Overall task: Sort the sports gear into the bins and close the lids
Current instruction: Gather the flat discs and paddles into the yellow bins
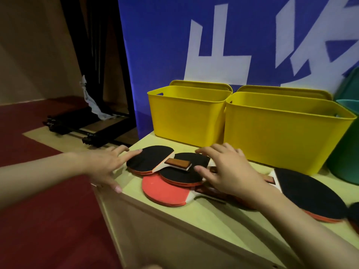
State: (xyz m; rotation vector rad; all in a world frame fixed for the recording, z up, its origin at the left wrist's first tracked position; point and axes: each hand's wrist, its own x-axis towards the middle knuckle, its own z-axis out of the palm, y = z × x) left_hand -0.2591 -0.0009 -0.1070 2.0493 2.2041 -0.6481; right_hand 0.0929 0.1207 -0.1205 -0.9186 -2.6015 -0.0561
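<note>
Paddles lie in a heap on the pale wooden table (194, 216), close to its front edge. Nearest is a red paddle (165, 191), flat at the bottom of the pile. 2 black paddles (150, 159) rest on top of it, one lying partly over the other. Off to the right lies another big black paddle (310, 193), apart from the heap.

The left hand (105, 165) is spread flat, fingers straight, with a fingertip touching the rim of the far-left black paddle. It holds nothing. The right hand (229, 171) hovers over the handles with its fingers bent and apart; it may be touching one, but I cannot tell for sure.

Behind the heap stand 2 yellow bins (186, 117), both with no lid on. Their lids (202, 84) seem to stand propped up behind them.

I think sorting has only just begun. Next, a hand needs to close round 1 paddle handle, lift it, and drop it into a bin.
</note>
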